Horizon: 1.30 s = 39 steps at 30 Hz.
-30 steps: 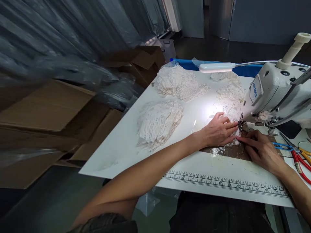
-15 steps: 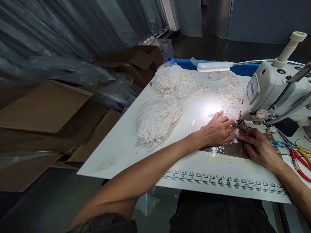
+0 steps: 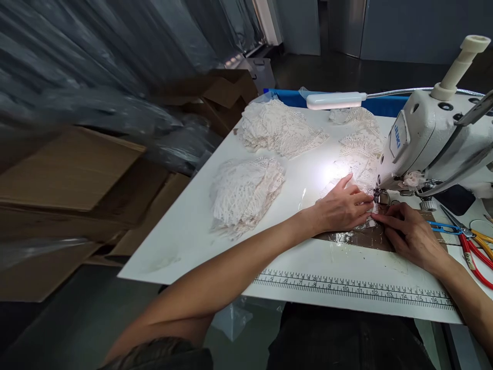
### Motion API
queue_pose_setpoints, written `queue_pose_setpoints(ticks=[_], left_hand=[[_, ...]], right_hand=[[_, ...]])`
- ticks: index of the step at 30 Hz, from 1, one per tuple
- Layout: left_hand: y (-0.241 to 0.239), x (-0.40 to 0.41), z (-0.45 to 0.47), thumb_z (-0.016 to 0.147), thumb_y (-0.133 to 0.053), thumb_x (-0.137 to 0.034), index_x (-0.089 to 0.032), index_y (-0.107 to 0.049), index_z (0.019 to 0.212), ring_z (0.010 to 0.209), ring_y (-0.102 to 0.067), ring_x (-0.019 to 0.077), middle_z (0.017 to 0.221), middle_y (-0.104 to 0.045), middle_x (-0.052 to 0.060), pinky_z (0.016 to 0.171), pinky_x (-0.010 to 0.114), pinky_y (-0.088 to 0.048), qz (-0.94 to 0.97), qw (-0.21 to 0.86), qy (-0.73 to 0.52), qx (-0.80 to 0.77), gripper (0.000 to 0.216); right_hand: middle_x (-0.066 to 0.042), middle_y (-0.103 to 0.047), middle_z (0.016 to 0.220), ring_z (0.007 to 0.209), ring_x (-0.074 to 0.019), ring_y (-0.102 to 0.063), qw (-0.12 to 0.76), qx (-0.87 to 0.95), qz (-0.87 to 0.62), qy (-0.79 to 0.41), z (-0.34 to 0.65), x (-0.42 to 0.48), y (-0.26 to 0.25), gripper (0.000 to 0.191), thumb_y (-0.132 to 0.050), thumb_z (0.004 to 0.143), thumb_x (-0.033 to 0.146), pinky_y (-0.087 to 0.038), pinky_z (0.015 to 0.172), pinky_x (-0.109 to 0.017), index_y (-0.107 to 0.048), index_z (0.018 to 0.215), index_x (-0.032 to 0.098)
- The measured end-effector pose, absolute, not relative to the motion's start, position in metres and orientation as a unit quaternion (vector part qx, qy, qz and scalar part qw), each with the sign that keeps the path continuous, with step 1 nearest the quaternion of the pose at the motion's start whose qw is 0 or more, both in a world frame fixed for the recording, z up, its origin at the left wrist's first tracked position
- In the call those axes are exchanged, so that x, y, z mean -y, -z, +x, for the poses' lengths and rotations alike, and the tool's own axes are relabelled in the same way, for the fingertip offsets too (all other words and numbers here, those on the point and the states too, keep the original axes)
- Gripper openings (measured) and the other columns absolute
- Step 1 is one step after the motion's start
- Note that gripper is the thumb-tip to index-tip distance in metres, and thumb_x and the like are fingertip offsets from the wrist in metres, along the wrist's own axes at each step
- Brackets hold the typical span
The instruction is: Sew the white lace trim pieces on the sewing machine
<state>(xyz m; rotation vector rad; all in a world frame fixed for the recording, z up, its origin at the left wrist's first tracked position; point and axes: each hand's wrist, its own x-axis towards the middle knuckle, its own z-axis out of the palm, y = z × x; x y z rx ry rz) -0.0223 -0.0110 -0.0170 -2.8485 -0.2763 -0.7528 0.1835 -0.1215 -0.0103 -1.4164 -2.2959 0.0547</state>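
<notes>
White lace (image 3: pixel 360 167) lies under the needle and presser foot (image 3: pixel 377 194) of a white sewing machine (image 3: pixel 416 139), trailing back over the table. My left hand (image 3: pixel 344 205) lies flat on the lace, just left of the foot, fingers stretched and thumb apart. Just in front of the foot, my right hand (image 3: pixel 410 234) has its index fingertip at the lace edge, close to the left fingertips. Its other fingers are curled, and it seems to pinch the edge; the thumb is mostly hidden.
Two lace piles (image 3: pixel 250 195) (image 3: pixel 279 126) lie on the white table's left side. Red-handled scissors (image 3: pixel 472 257) and blue snips (image 3: pixel 442 227) lie at right. A lamp (image 3: pixel 337 100) lights the sewing area. A printed ruler (image 3: pixel 346 288) runs along the front edge. Cardboard boxes (image 3: pixel 69 169) stand left.
The view has shifted slightly. Both hands keep nearly the same places by the presser foot, and any feed of the lace is too small to make out.
</notes>
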Motion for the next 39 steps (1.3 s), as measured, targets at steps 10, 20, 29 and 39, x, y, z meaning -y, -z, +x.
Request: queue_pose_setpoints(ticks=[10,20,29,39], left_hand=[[0.014,0.014,-0.019,0.1,-0.04,-0.032,-0.02,-0.066,0.11,0.094,-0.059,0.0199,0.116,-0.066,0.005,0.104,0.055,-0.04,-0.965,0.084,0.192,0.159,0.03],[0.02,0.018,-0.008,0.101,-0.04,-0.032,-0.017,-0.065,0.108,0.091,-0.059,0.0204,0.109,-0.067,0.007,0.099,0.049,-0.041,-0.947,0.099,0.209,0.223,0.03],[0.003,0.005,-0.022,0.099,-0.045,-0.027,-0.013,-0.063,0.094,0.086,-0.06,0.0171,0.101,-0.066,0.009,0.077,0.033,-0.048,-0.952,0.033,0.274,0.131,0.023],[0.012,0.006,-0.012,0.102,-0.035,-0.021,-0.013,-0.055,0.092,0.079,-0.061,0.0122,0.087,-0.065,0.007,0.07,0.027,-0.055,-0.941,-0.117,0.292,0.123,0.024]], right_hand=[[-0.011,-0.057,0.095,0.067,-0.0142,-0.054,0.19,0.818,-0.542,0.038,0.181,0.117,0.014,0.035,-0.047,0.091,0.022,-0.047,0.054,-0.026,-0.069,0.118,0.023],[-0.014,-0.058,0.098,0.071,-0.017,-0.058,0.216,0.795,-0.566,-0.004,0.186,0.115,0.014,0.04,-0.04,0.095,0.03,-0.052,0.059,-0.03,-0.066,0.123,0.019],[-0.011,-0.061,0.107,0.095,-0.02,-0.064,0.313,0.719,-0.612,-0.106,0.19,0.12,0.016,0.039,-0.042,0.096,0.035,-0.054,0.082,-0.037,-0.064,0.122,0.019],[-0.01,-0.063,0.09,0.08,-0.019,-0.061,0.286,0.78,-0.554,-0.06,0.182,0.119,0.007,0.023,-0.041,0.095,0.025,-0.054,0.07,-0.034,-0.062,0.097,0.015]])
